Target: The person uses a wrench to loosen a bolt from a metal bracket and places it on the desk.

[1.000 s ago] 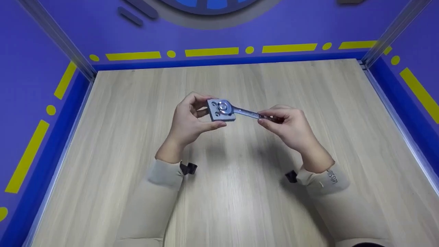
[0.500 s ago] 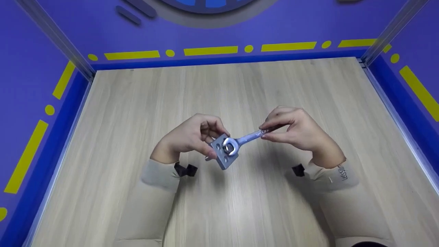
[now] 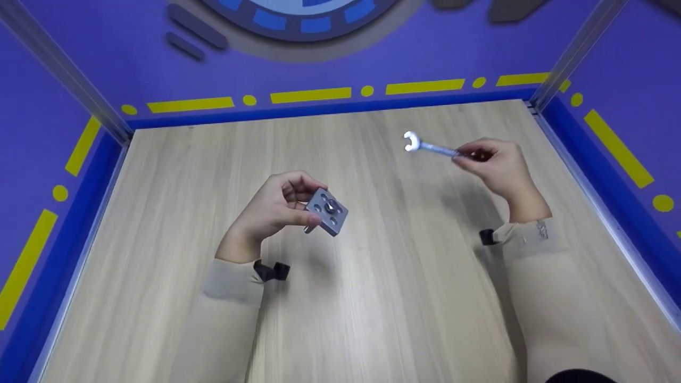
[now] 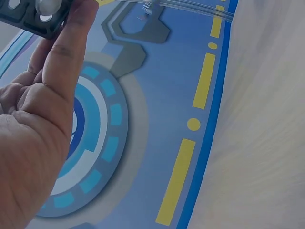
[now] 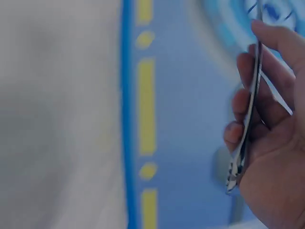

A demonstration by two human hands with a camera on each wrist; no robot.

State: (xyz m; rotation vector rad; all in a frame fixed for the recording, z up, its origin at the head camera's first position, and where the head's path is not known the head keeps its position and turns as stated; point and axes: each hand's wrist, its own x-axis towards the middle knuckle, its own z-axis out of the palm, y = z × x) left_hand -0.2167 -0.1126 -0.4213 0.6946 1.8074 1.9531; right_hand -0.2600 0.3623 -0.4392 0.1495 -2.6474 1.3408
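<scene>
In the head view my left hand [image 3: 271, 207] grips a small square metal plate [image 3: 337, 222] by its edges, thumb along the near side. Round holes surround a bolt [image 3: 331, 206] that stands at the plate's middle. Off to the right, my right hand [image 3: 500, 162] pinches a combination wrench [image 3: 436, 149] by its handle, the open-jaw end pointing left and apart from the bolt. The right wrist view shows the wrench [image 5: 255, 90] lying along the fingers, edge-on. Only a corner of the plate [image 4: 28, 19] appears in the left wrist view.
Beneath both hands lies a wood-grain table [image 3: 372, 298]. Blue-purple panels [image 3: 319, 74] with yellow dashes wall it at the back and sides. A dark round object [image 3: 577, 375] shows at the bottom right edge.
The wrench has come off the bolt and moved up and right with my right hand. My left hand first lowered and tilted the plate, then shifted slightly left.
</scene>
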